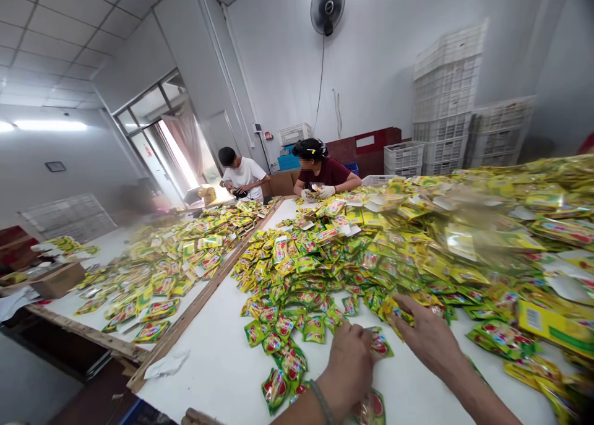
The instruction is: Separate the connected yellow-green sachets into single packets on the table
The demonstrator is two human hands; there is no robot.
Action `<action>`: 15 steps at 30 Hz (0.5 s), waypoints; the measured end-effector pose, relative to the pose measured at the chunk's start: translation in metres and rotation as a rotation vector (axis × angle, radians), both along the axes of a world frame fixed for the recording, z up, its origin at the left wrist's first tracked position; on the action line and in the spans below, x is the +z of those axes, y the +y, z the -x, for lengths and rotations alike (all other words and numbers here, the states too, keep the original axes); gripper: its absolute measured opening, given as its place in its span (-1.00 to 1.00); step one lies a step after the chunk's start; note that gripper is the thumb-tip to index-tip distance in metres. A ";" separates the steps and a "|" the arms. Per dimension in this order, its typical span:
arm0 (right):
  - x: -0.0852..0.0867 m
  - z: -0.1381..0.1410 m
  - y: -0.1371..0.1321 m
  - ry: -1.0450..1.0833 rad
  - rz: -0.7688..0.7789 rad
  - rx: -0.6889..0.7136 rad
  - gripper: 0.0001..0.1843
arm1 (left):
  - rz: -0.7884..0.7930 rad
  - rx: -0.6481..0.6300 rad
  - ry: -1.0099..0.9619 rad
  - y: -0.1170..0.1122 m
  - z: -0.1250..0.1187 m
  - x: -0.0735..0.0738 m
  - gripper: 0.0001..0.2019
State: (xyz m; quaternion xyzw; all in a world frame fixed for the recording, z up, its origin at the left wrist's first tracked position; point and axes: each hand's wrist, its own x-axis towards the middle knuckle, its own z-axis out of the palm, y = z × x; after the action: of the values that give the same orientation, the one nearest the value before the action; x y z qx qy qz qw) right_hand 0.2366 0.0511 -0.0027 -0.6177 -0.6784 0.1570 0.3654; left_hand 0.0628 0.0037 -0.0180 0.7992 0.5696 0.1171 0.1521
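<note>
My left hand (350,357), with a band at the wrist, is closed low over the white tabletop, its fingers curled. A small green packet (381,343) printed with red fruit sticks out beside those fingers and seems held by them. To its right, my right hand (424,332) has thumb and forefinger around a yellow packet (398,313) at the near edge of the heap. Another green packet (371,407) lies on the table just below my left hand. Several more packets (292,360) lie to the left.
A large heap of green and yellow packets (371,258) spreads over the table (204,363). A wooden strip (218,276) divides off a second heap (185,258). A yellow box (557,326) lies right. Two people sit across; one wears gloves (327,192). White crates (443,97) stand stacked behind.
</note>
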 end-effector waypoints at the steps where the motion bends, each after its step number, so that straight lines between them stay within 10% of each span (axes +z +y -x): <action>1: -0.002 0.001 0.000 -0.032 -0.009 0.019 -0.67 | -0.011 -0.018 0.028 0.000 0.000 0.002 -0.65; 10: -0.001 -0.006 0.004 -0.129 0.136 -0.074 -0.69 | -0.150 -0.040 0.137 0.000 -0.004 -0.006 -0.78; 15: 0.004 -0.009 0.005 0.080 0.123 -0.015 -0.70 | -0.013 0.279 -0.534 0.014 0.011 -0.006 -0.83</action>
State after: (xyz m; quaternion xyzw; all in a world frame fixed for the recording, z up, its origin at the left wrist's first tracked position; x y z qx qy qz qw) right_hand 0.2459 0.0564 0.0011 -0.6371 -0.6478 0.2202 0.3549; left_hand 0.0520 0.0179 -0.0235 0.6550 0.6132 0.3464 0.2738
